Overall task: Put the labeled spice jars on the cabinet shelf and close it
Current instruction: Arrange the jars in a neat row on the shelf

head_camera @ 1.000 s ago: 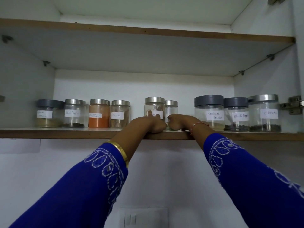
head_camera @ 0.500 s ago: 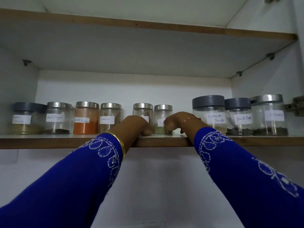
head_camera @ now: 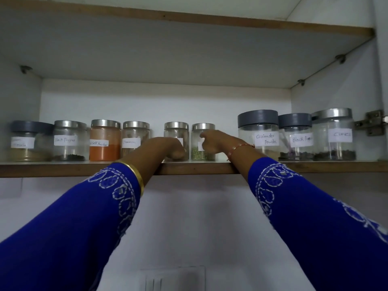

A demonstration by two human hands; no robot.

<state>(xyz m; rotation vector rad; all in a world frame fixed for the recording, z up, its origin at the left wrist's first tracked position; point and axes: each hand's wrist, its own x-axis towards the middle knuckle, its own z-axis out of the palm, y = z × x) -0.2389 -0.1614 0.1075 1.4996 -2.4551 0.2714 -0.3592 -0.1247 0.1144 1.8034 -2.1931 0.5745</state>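
We are looking into a home kitchen, up at a white wall cabinet (head_camera: 336, 87) with brown-edged wooden shelves (head_camera: 63, 169). Along the near shelf stands a row of clear glass spice jars with steel or grey lids (head_camera: 105, 140), each wearing a handwritten white paper label (head_camera: 267, 139): we read black pepper, cinnamon, coriander powder, cloves, and an orange powder that looks like chilli. A metal door hinge (head_camera: 371, 122) is fixed on the right side wall, small shelf pegs (head_camera: 25, 69) hold the upper board, and a white wall switch plate (head_camera: 172, 278) sits below on the painted wall.
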